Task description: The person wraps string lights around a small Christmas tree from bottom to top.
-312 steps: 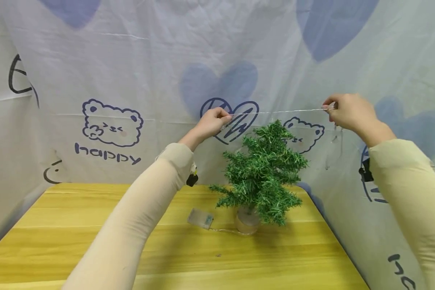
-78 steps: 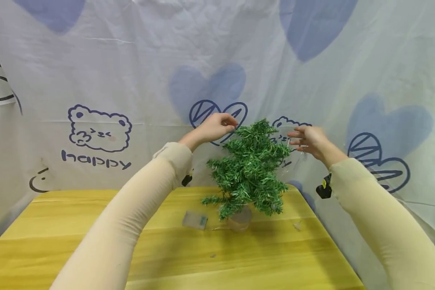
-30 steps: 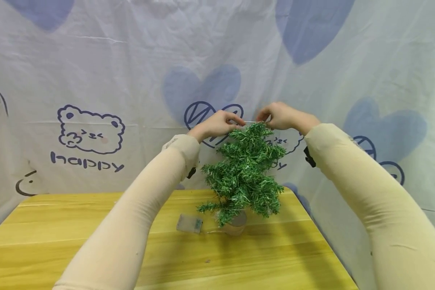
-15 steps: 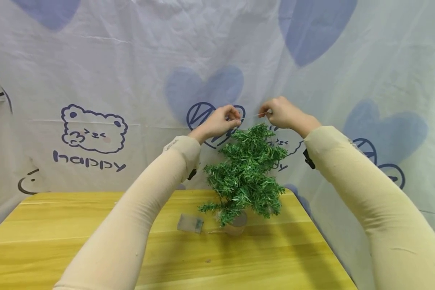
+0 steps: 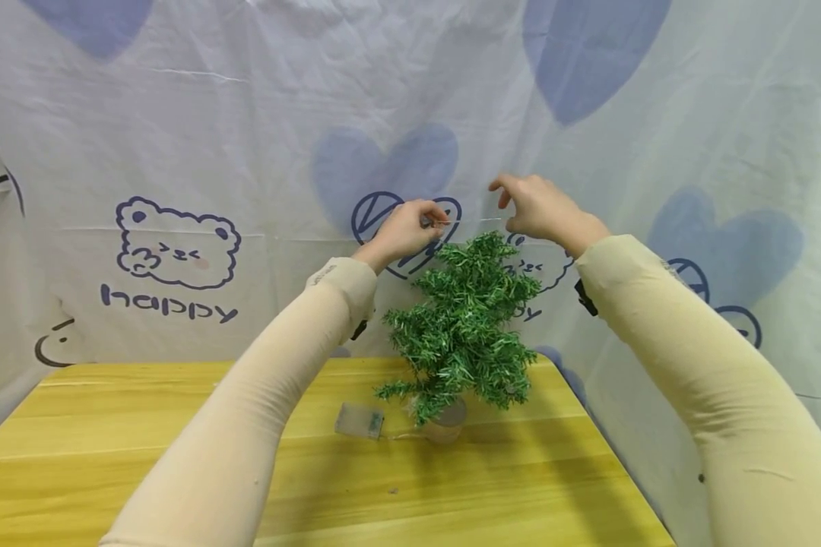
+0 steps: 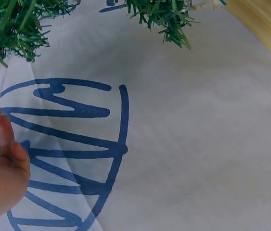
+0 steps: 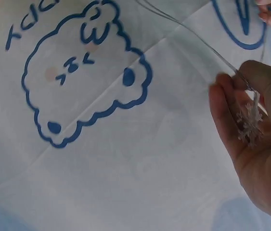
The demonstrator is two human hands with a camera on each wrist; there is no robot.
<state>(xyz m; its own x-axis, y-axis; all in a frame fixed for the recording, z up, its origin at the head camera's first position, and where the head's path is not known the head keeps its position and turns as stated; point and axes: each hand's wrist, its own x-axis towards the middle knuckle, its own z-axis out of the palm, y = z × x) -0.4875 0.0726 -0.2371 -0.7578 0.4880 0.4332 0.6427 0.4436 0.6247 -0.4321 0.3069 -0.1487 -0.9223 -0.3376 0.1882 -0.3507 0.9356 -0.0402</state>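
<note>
A small green artificial Christmas tree (image 5: 461, 327) stands on the table in a pale round base (image 5: 445, 425). Above its tip, a thin clear string of lights (image 5: 482, 220) stretches between both hands. My left hand (image 5: 407, 228), left of the tip, pinches the string with thumb and fingers. My right hand (image 5: 543, 209), just right of the tip, has its index finger and thumb spread apart. In the right wrist view, strands of wire (image 7: 207, 45) pass at its thumb, and a clear snowflake (image 7: 250, 127) lies in front of the palm, its fingers loosely curled around them.
A small pale battery box (image 5: 359, 421) lies left of the tree base on the yellow wooden table (image 5: 178, 441), with a wire leading to the base. A white printed cloth (image 5: 260, 152) hangs behind and at both sides, close to the table's edges.
The right hand came from the tree's right side to above its tip. Over the last half second its index finger and thumb parted. The left hand shifted slightly left, with the string still pinched.
</note>
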